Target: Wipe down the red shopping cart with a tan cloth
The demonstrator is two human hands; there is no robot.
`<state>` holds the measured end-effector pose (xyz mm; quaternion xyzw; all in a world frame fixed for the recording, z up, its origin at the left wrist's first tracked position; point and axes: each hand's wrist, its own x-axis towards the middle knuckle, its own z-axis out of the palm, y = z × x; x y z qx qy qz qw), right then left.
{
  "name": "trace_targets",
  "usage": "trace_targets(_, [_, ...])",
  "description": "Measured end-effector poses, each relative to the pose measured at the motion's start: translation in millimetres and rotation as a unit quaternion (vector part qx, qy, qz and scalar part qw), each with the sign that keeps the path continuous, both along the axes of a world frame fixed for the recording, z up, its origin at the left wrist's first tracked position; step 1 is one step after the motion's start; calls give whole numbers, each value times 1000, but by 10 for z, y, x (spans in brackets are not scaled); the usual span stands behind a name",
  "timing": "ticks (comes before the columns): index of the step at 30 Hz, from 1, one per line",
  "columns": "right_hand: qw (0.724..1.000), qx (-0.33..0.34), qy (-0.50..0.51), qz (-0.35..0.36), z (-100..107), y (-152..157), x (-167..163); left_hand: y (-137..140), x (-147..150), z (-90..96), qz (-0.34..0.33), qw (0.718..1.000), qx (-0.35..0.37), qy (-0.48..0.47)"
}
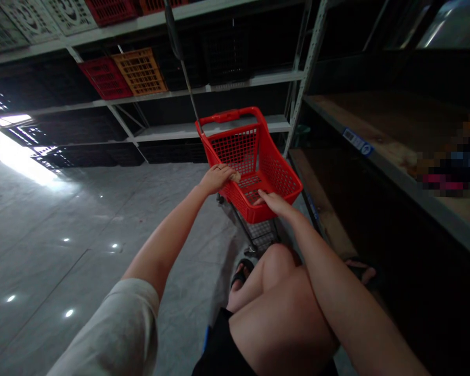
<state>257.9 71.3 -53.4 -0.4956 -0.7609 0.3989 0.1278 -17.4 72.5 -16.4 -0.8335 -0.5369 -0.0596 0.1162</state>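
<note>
A red plastic shopping trolley (254, 213) stands before my knees, its basket tilted in my view and its handle at the far end. At the basket's left rim, my left hand (216, 178) is closed over a small crumpled beige thing, perhaps a cloth (235, 177), which pokes out past the fingertips into the basket. My right hand (273, 202) grips the near rim, with fingers reaching over to the inside. The basket's lattice walls and floor show, and part of the left rim is hidden under my left hand.
Behind the trolley stands a metal rack (274, 78) with a red crate (106, 78), a yellow crate (141, 71) and dark crates. A wooden-topped shelf (376, 117) runs close on the right. A thin pole (188, 86) rises from the trolley's handle. Grey floor (82, 230) stretches left.
</note>
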Motion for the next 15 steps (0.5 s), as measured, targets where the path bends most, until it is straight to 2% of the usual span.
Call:
trace_targets(2, [999, 24, -34, 19, 55, -10, -20, 178, -111, 88, 4, 1000, -10, 4])
trace_targets(5, [992, 87, -96, 10, 97, 6, -74, 168, 40, -3, -12, 1000, -21, 1])
trace_targets(11, [977, 150, -148, -26, 21, 184, 105, -449, 1077, -445, -59, 997, 18, -37])
trace_targets(13, [970, 178, -160, -31, -8, 239, 231, -542, 1353, -489, -61, 997, 19, -45])
trace_targets(15, [964, 209, -163, -34, -36, 285, 353, -509, 1460, -461, -89, 995, 1, -45])
